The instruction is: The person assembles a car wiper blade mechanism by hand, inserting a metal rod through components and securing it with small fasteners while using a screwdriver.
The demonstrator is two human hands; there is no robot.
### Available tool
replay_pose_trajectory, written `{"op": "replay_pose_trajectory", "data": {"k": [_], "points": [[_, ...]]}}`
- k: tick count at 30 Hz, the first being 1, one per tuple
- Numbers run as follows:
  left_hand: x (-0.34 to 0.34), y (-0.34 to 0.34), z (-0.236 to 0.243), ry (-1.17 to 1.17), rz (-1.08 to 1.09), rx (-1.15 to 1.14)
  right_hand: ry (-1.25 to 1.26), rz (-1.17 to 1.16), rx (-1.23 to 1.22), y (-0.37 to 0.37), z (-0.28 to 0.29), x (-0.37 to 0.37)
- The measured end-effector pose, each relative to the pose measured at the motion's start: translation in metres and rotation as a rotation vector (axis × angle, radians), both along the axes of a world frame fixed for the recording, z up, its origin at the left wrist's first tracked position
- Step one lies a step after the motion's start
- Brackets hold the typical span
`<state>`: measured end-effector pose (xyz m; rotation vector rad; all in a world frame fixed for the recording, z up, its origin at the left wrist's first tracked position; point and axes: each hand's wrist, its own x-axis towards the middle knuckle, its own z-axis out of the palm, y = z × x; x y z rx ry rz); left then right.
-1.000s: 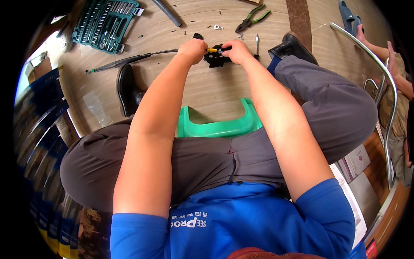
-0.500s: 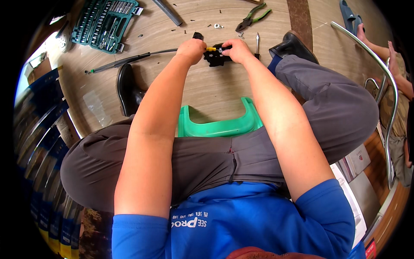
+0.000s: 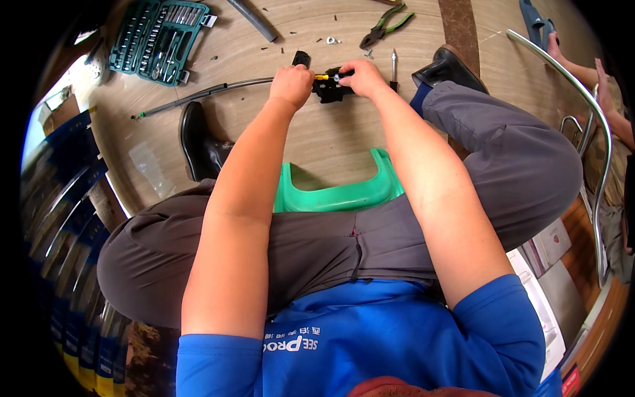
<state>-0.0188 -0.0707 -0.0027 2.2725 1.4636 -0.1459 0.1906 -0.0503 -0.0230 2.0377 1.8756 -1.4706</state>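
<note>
Far left on the wooden floor (image 3: 331, 145): a green socket set case (image 3: 157, 38), lid open. Nearer the middle, a long thin rod (image 3: 198, 96) running toward the left hand (image 3: 291, 85), clenched around a yellow-tipped tool (image 3: 321, 77). Just beside it, a small black part (image 3: 329, 91) resting on the floor between both hands. Right hand (image 3: 360, 76) pinching the top of that part. Beyond, green-handled pliers (image 3: 385, 21); to the right, a screwdriver (image 3: 393, 67) and a black shoe (image 3: 450, 66). Below, a green stool (image 3: 344, 192).
</note>
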Motion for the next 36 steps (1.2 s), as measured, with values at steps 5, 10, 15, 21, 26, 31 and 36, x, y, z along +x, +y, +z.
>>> {"op": "replay_pose_trajectory", "data": {"k": [5,10,15,21,26,31,36], "points": [[-0.001,-0.010,-0.003,0.003,0.022,0.068,0.018,-0.001,0.012,-0.002,0.000,0.000],[-0.004,-0.020,-0.004,-0.006,0.017,0.142,0.008,0.033,0.049,-0.002,0.005,-0.003],[-0.003,-0.023,-0.004,-0.009,0.019,0.178,-0.015,0.042,0.090,-0.002,0.009,-0.003],[-0.002,-0.020,-0.004,-0.003,0.024,0.157,0.002,0.013,0.041,-0.002,0.008,-0.002],[0.000,-0.024,-0.002,0.019,0.057,0.154,0.009,0.020,0.070,-0.003,0.007,-0.003],[0.001,-0.026,-0.004,0.019,0.075,0.164,0.013,0.020,0.063,-0.002,0.005,0.000],[-0.008,-0.023,-0.010,-0.086,0.128,0.146,0.012,0.018,0.043,-0.002,0.006,-0.003]]}}
